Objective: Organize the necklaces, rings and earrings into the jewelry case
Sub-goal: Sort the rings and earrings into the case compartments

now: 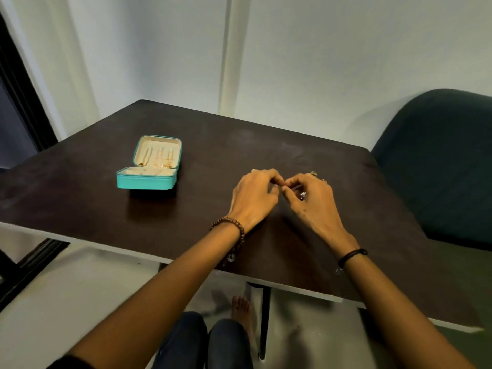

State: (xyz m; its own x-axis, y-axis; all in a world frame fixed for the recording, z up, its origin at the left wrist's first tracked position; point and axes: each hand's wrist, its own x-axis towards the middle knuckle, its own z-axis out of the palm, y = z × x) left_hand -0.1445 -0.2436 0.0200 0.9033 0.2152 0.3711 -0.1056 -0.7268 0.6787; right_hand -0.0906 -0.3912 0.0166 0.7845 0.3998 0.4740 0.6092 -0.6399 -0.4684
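The open teal jewelry case (pixel 146 181) lies at the table's left. Its cream lid (pixel 159 145) lies tilted back with thin gold necklaces (pixel 157 158) hanging in it. My left hand (pixel 254 198) and my right hand (pixel 314 209) meet fingertip to fingertip at the table's middle. Together they pinch a tiny jewelry piece that the fingers hide. A silver and purple piece (pixel 303 195) shows under my right hand's fingers. Two rings (pixel 313 173) lie just beyond my right hand, and another small ring (pixel 253 170) peeks out beyond my left hand.
The dark table (pixel 213 145) stands against a white wall corner. A dark green chair (pixel 439 155) stands at the table's right side. My knees and a bare foot show below the near edge. Both wrists wear bracelets.
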